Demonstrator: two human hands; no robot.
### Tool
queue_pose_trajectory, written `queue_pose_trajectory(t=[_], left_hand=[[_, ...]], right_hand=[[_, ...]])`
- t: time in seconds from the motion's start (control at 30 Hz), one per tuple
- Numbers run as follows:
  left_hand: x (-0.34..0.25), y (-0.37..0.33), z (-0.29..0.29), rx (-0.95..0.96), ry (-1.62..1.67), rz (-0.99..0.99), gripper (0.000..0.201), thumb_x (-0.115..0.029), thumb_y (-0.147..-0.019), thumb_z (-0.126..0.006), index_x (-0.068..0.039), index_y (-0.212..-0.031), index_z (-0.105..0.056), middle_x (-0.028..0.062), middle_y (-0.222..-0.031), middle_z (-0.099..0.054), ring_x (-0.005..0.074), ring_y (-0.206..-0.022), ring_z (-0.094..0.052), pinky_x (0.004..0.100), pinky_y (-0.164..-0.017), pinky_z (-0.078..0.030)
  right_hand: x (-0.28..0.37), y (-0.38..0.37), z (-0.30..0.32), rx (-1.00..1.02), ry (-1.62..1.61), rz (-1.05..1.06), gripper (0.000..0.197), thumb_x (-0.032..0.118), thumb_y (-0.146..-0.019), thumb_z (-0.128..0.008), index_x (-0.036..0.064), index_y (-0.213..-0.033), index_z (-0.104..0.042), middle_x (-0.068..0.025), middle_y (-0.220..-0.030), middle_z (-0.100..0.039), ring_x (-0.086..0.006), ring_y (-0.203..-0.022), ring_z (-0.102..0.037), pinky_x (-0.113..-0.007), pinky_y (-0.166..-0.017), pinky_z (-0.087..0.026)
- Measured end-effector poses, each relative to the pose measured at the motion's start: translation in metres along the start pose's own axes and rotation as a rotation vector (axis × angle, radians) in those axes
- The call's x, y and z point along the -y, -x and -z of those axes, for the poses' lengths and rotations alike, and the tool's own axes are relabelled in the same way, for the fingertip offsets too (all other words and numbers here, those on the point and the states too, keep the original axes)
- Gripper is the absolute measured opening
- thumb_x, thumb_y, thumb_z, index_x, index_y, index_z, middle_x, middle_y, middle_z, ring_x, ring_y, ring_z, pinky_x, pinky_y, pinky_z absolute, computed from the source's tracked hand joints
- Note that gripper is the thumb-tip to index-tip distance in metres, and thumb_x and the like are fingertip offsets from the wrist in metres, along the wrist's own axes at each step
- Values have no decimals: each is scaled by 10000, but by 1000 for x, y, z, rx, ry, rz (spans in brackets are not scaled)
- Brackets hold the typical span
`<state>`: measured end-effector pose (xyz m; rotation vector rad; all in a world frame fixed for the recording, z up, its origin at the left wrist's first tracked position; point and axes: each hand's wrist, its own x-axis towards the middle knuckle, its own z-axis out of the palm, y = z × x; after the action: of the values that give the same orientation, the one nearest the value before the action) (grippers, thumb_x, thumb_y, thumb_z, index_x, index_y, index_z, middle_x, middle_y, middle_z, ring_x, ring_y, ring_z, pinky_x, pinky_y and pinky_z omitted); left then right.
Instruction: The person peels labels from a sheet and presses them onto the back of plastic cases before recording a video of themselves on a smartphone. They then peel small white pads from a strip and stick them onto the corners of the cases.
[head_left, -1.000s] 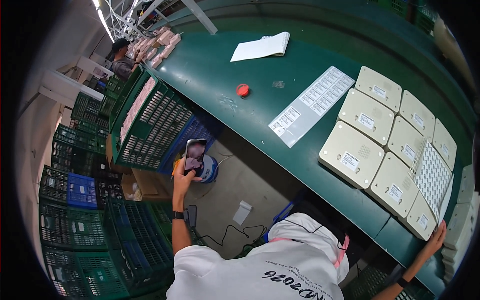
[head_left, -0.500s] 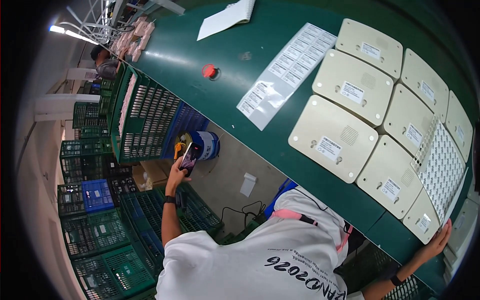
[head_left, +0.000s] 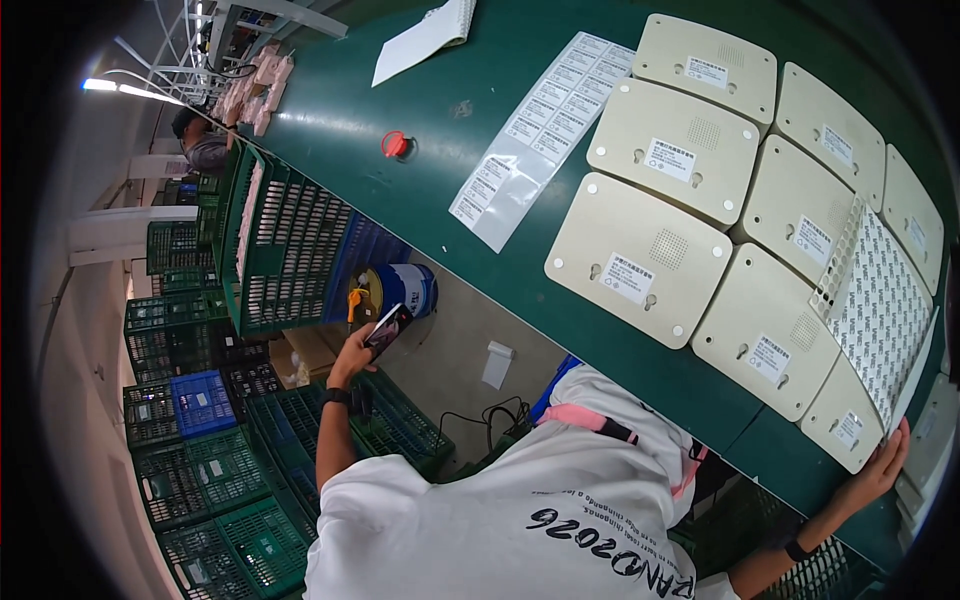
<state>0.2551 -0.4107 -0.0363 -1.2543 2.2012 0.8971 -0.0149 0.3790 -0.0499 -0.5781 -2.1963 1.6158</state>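
Observation:
My left hand (head_left: pixel 352 358), stretched out over the aisle beside the table, is closed round a smartphone (head_left: pixel 390 326) with a lit screen. At the right, my right hand (head_left: pixel 880 468) lies with fingers extended against the near edge of a cream plastic housing (head_left: pixel 838 425). Its fingertips are beside the lower end of a sheet with a repeated print (head_left: pixel 880 310); whether they touch it I cannot tell. That sheet, with a strip of round dots along one side, lies over several cream housings (head_left: pixel 640 260), each bearing a white label.
A sheet of labels (head_left: pixel 545 125), a red round cap-like thing (head_left: pixel 395 144) and a white notepad (head_left: pixel 425 42) lie on the green table (head_left: pixel 330 120). Green crates (head_left: pixel 290 255) and a blue-and-white bucket (head_left: pixel 412 288) stand left. A person (head_left: pixel 205 150) is farther back.
The phone has tipped over to the right in my left hand. The whole view has shifted slightly, moving the table things left and up. My right hand stays by the same housing.

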Motion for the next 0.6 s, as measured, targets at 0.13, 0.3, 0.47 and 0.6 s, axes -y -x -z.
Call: queue_pose_trajectory(t=[0.13,0.3,0.47,0.6], left_hand=[[11,0,5,-1,-6,-14,653,93,-733,-422,-135,-1335,-526,67,-1165,-602,232,-951,-622,304,-596,-600],[19,3,3,-37,107,-17,657,99,-729,-427,-125,-1340,-516,77,-1178,-600,250,-962,-632,333,-626,-618],[26,15,-1,-102,517,-13,666,120,-751,-435,-80,-1386,-442,136,-1225,-588,298,-1013,-648,366,-655,-636],[24,25,-1,-108,880,-150,689,128,-776,-443,-54,-1433,-343,197,-1273,-559,346,-1053,-646,368,-652,-642]], right_hand=[[0,-1,2,2,-8,11,391,281,-1019,-509,25,-1313,-544,-71,-1229,-593,-115,-1040,-589,-244,-878,-477],[0,-3,-1,5,-15,7,408,294,-1019,-511,28,-1328,-528,-73,-1237,-586,-119,-1048,-588,-247,-886,-478],[1,-2,-2,13,-8,18,426,313,-1017,-511,28,-1333,-522,-79,-1245,-579,-128,-1068,-579,-260,-907,-472],[-3,-4,-1,21,-26,13,438,326,-1013,-517,30,-1335,-522,-80,-1255,-572,-136,-1087,-570,-266,-924,-461]])
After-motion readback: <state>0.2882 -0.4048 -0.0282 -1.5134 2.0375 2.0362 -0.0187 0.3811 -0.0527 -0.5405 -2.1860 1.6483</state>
